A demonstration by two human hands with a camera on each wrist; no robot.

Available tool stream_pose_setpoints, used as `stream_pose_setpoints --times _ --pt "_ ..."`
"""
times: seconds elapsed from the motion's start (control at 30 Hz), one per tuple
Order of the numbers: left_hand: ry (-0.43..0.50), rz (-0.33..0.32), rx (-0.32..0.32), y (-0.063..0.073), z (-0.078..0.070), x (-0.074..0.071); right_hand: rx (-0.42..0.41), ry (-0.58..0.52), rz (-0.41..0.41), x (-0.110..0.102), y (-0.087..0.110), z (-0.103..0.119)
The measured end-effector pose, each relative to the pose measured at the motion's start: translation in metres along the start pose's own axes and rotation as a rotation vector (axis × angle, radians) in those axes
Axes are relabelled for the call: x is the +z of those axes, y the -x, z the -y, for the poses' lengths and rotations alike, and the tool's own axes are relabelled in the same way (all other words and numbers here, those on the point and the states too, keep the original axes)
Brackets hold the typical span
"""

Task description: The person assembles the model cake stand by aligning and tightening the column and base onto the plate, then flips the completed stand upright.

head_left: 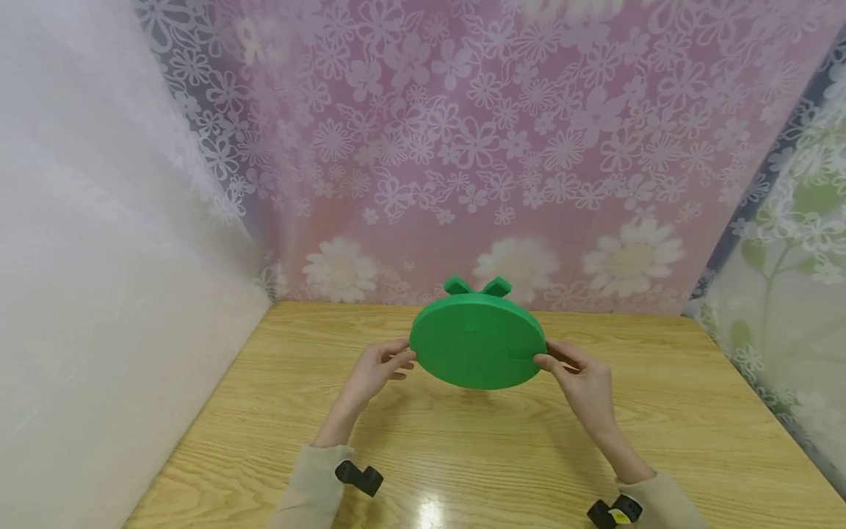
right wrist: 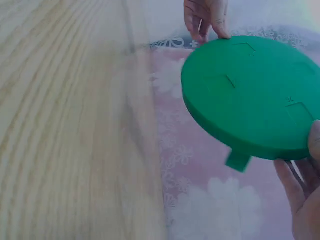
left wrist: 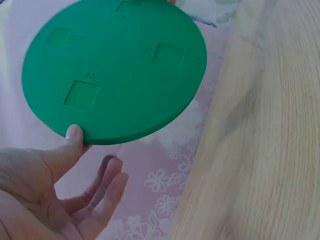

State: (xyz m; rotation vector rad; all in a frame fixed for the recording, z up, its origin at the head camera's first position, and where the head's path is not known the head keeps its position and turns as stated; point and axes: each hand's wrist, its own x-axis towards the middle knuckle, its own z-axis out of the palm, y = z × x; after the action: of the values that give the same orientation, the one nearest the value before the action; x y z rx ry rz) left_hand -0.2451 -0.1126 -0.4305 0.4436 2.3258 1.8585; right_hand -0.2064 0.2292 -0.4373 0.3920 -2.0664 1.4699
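Observation:
A green round disc, thick-rimmed, is held up over the table with its flat face tilted toward me. Square recesses with small numbers beside them mark that face in the left wrist view; one number looks like 24. Two short green tabs stick out past its far edge. The left hand pinches the disc's left edge, thumb on the face, its other fingers partly behind or below. On the opposite edge, the right hand pinches it between thumb and fingers. The disc's back is hidden.
Beneath the hands is a light wood-grain table. A pink flowered curtain hangs behind it, a whitish sheet on the left and a leaf-patterned one on the right. Each sleeve carries a small black device at the wrist.

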Motion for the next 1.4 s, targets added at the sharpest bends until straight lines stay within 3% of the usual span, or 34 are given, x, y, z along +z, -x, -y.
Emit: stream_pose_setpoints --times 0.13,0.33,0.43,0.6,0.97,1.13,1.4 --pt "0.029 0.004 0.01 0.0 -0.001 0.001 0.1 -0.025 0.066 -0.005 -0.005 0.003" --pt "0.19 0.074 -0.019 -0.001 -0.003 0.005 0.256 -0.158 0.195 -0.011 -0.014 0.004" --pt "0.24 0.055 -0.057 -0.001 -0.004 0.007 0.332 -0.181 0.252 -0.014 -0.017 0.005" --pt "0.247 0.024 -0.078 0.0 -0.008 0.008 0.429 -0.19 0.343 -0.018 -0.021 0.005" --pt "0.203 0.075 -0.109 0.003 -0.01 0.007 0.493 -0.202 0.486 -0.023 -0.019 -0.001" --pt "0.172 0.134 -0.148 0.008 -0.004 0.007 0.52 -0.213 0.539 -0.022 -0.015 -0.006" --pt "0.19 0.193 -0.154 0.014 0.007 0.008 0.569 -0.228 0.577 -0.023 -0.008 -0.013"
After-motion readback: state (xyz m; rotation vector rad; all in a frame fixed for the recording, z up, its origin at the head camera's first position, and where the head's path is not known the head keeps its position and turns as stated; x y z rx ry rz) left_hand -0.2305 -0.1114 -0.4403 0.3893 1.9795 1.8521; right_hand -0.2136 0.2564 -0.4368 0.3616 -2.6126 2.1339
